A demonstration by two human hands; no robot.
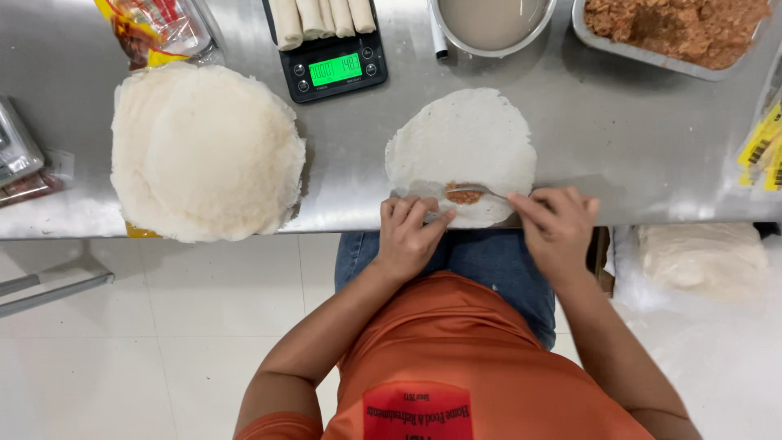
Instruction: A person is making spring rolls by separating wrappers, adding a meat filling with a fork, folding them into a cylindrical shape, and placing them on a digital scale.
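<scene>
A round white wrapper (462,140) lies flat on the steel table (627,138) right in front of me. A small dab of brown filling (463,195) sits near its front edge. My right hand (556,228) holds a metal spoon (482,191) whose bowl rests on the filling. My left hand (407,234) presses its fingers on the wrapper's front edge, just left of the filling.
A thick stack of white wrappers (205,152) lies at left. At the back are a black scale (334,67) bearing several rolled pieces (322,18), a bowl of pale liquid (491,20) and a tray of brown filling (676,28). Packets (155,28) sit far left.
</scene>
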